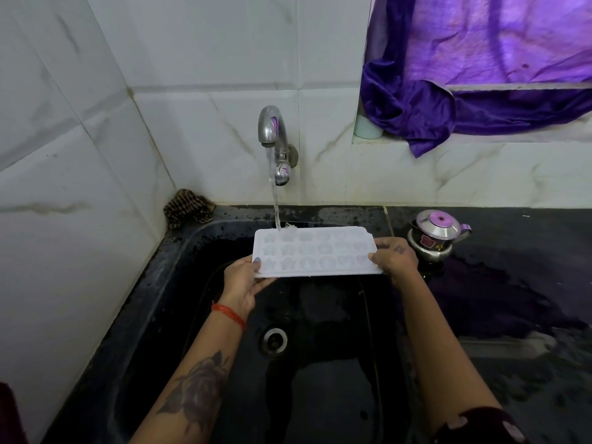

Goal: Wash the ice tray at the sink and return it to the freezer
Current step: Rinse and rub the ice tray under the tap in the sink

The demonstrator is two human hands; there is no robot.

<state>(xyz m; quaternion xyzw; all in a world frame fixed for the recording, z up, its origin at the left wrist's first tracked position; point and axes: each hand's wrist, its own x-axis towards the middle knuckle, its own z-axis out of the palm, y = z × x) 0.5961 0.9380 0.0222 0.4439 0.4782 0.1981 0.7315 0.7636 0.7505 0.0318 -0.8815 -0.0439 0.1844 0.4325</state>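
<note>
Ice tray [312, 253] lay level, long axis left-right, over sink [179, 251]; left hand [243, 278] and right hand [395, 257] each pinched one end; tap [272, 126] stream struck far-left corner.

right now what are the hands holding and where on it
Both hold the white ice tray by its short ends: left hand at the left end, right hand at the right.

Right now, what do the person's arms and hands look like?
The left hand has a painted thumbnail, a red thread at the wrist and a rose tattoo on the forearm. The right hand bears a small mark; a dark patterned sleeve shows lower down.
</note>
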